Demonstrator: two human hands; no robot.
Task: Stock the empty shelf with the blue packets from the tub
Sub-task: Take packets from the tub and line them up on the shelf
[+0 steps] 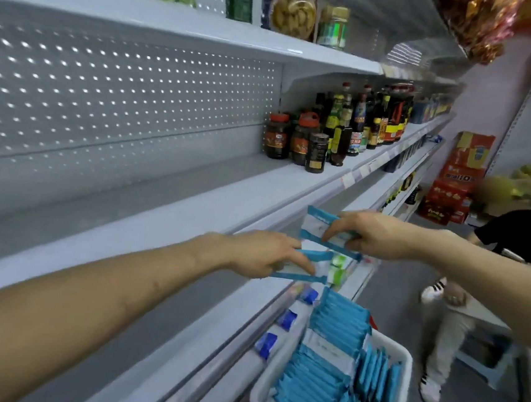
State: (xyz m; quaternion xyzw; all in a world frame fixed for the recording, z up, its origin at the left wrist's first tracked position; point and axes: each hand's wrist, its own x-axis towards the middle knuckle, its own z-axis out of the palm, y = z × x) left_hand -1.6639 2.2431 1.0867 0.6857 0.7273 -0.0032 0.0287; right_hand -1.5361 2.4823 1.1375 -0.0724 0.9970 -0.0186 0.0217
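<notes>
A white tub (403,373) at the lower right holds several blue packets (322,368) standing on edge. My left hand (265,254) grips a blue and white packet (313,267) in the air just off the front edge of the empty white shelf (160,200). My right hand (377,236) pinches another blue and white packet (316,228) slightly higher, close to the same shelf edge. Both packets hang above the tub, apart from the shelf board.
Dark sauce jars and bottles (338,133) stand on the same shelf to the right. A lower shelf carries small blue items (285,319). Another person (461,304) stands in the aisle at right, near red cartons (454,183). Jars (293,14) sit on the shelf above.
</notes>
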